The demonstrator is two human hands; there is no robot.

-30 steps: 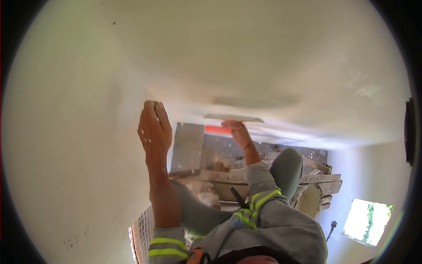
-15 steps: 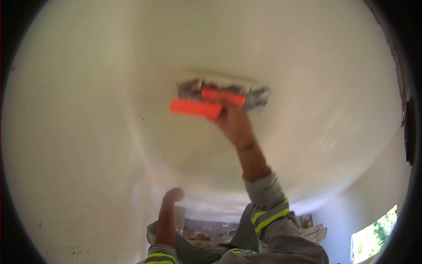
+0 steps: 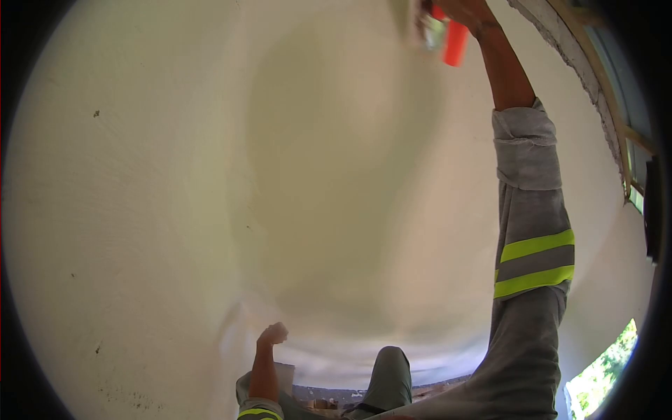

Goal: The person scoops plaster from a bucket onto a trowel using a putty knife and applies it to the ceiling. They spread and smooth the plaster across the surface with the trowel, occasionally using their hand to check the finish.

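At the top of the view my right hand (image 3: 465, 10) is wrapped round the orange-red handle of a plastering trowel (image 3: 456, 46). The trowel is blurred and partly cut off by the frame's edge; its blade lies against or very near the pale plastered wall (image 3: 336, 175). A darker, damp-looking patch covers the middle of that wall. Low down, left of centre, my left hand (image 3: 274, 332) is closed in a fist near the wall. Whatever its fingers might hold is hidden.
A rough broken edge (image 3: 588, 84) bounds the wall at the upper right, with framing beyond it. Bright greenery shows through an opening (image 3: 605, 371) at the lower right. My bent knee (image 3: 392, 371) is below, with blurred clutter on the ground behind.
My right hand has carried the trowel from the middle of the wall up and to the right, the arm now stretched out. The left fist sits slightly lower in view.
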